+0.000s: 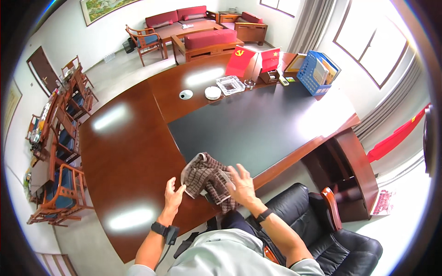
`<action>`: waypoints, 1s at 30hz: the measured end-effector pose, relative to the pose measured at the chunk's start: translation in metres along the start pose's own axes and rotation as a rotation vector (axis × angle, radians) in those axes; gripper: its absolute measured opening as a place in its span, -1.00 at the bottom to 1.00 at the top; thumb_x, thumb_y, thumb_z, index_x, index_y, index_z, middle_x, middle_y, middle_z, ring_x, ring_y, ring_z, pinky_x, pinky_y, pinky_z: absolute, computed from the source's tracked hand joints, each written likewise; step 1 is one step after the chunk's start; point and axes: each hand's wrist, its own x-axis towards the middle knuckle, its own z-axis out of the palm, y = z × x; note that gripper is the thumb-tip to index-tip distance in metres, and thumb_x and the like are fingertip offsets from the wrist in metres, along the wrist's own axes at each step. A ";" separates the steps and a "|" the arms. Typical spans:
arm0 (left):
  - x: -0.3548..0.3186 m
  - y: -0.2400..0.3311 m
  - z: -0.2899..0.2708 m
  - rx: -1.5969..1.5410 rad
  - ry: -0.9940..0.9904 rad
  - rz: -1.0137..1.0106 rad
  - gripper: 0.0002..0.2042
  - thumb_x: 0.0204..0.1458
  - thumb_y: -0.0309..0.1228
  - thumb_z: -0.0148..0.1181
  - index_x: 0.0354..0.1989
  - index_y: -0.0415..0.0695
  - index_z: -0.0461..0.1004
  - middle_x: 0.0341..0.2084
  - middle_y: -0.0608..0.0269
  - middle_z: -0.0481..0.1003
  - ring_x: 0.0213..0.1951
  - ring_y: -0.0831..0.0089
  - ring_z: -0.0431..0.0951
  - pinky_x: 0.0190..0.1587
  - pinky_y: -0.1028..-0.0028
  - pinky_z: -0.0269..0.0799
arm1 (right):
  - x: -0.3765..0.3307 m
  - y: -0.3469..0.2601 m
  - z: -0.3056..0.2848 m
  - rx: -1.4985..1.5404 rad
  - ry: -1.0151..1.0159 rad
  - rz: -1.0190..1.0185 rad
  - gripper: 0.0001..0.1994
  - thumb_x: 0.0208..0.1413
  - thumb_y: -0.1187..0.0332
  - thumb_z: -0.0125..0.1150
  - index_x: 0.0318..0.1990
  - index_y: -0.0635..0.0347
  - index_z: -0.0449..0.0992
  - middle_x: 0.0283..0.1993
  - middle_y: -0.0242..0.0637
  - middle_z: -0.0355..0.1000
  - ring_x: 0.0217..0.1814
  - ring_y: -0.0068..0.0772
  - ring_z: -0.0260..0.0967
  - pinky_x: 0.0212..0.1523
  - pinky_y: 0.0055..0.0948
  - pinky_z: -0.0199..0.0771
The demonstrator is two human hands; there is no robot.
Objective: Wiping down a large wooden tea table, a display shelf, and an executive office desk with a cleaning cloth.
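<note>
Gripping a brown checked cloth (205, 177), both hands (174, 195) (241, 184) over the desk (133, 156).

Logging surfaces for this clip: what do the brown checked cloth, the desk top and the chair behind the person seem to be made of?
The cloth, gripped by the left hand and right hand, looks like soft woven or terry fabric: it bunches and folds. The desk looks like glossy varnished reddish wood, mirroring ceiling lights, with a darker matte inset. The chair appears black leather or imitation, creased and shiny.
</note>
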 end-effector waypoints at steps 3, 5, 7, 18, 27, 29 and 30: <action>0.005 -0.047 0.004 0.223 -0.057 0.099 -0.35 -0.04 -0.33 0.35 0.26 -0.23 0.28 0.25 -0.05 0.28 0.30 0.11 0.25 0.32 0.22 0.16 | 0.000 -0.006 0.011 -0.119 -0.176 -0.215 -0.29 -0.01 0.15 0.31 0.35 -0.11 0.21 0.47 0.00 -0.04 0.49 0.14 -0.10 0.34 0.22 -0.01; -0.005 -0.047 0.006 0.291 -0.035 0.097 -0.35 -0.06 -0.32 0.34 0.24 -0.25 0.29 0.22 -0.09 0.30 0.27 0.08 0.26 0.32 0.21 0.17 | -0.002 0.000 0.031 -0.128 -0.287 -0.329 -0.22 0.03 0.03 0.29 0.42 -0.14 0.13 0.52 0.01 -0.14 0.55 0.19 -0.21 0.37 0.32 -0.11; -0.008 -0.058 0.008 0.303 -0.003 0.099 -0.35 -0.07 -0.32 0.34 0.23 -0.27 0.29 0.20 -0.11 0.31 0.27 0.05 0.26 0.33 0.19 0.15 | -0.001 0.007 0.048 -0.156 -0.403 -0.344 -0.26 0.06 0.00 0.24 0.40 -0.11 0.17 0.53 -0.03 -0.13 0.56 0.16 -0.25 0.39 0.33 -0.17; 0.006 -0.050 0.111 0.614 0.031 0.154 -0.27 -0.08 -0.34 0.31 0.32 -0.19 0.18 0.29 -0.29 0.12 0.34 -0.17 0.07 0.37 0.00 -0.02 | 0.039 0.168 -0.019 -0.113 -0.331 -0.342 -0.52 0.03 0.25 0.19 0.17 0.00 0.42 0.48 -0.15 0.03 0.51 -0.04 -0.05 0.38 0.16 -0.01; -0.001 -0.006 0.208 0.676 0.020 0.003 -0.27 -0.07 -0.34 0.33 0.33 -0.14 0.17 0.34 -0.32 0.03 0.36 -0.19 0.02 0.38 -0.01 -0.04 | 0.094 0.444 -0.164 -0.478 0.106 0.200 -0.60 -0.12 0.34 0.23 -0.02 -0.07 0.52 0.36 -0.05 0.18 0.40 0.19 0.08 0.21 0.11 0.20; -0.009 -0.007 0.212 0.691 0.029 -0.026 -0.26 -0.07 -0.34 0.33 0.33 -0.14 0.17 0.34 -0.32 0.03 0.36 -0.19 0.03 0.37 -0.01 -0.03 | 0.103 0.507 -0.187 -0.609 0.180 0.405 -0.55 -0.03 0.21 0.27 0.09 -0.11 0.47 0.37 0.01 0.15 0.37 0.24 0.10 0.24 0.14 0.21; -0.013 -0.007 0.212 0.699 0.022 -0.030 -0.26 -0.07 -0.34 0.33 0.33 -0.15 0.17 0.34 -0.33 0.02 0.36 -0.20 0.03 0.37 -0.01 -0.02 | 0.106 0.535 -0.195 -0.651 0.211 0.511 -0.53 0.00 0.17 0.27 0.13 -0.12 0.45 0.38 0.02 0.14 0.37 0.23 0.11 0.25 0.14 0.22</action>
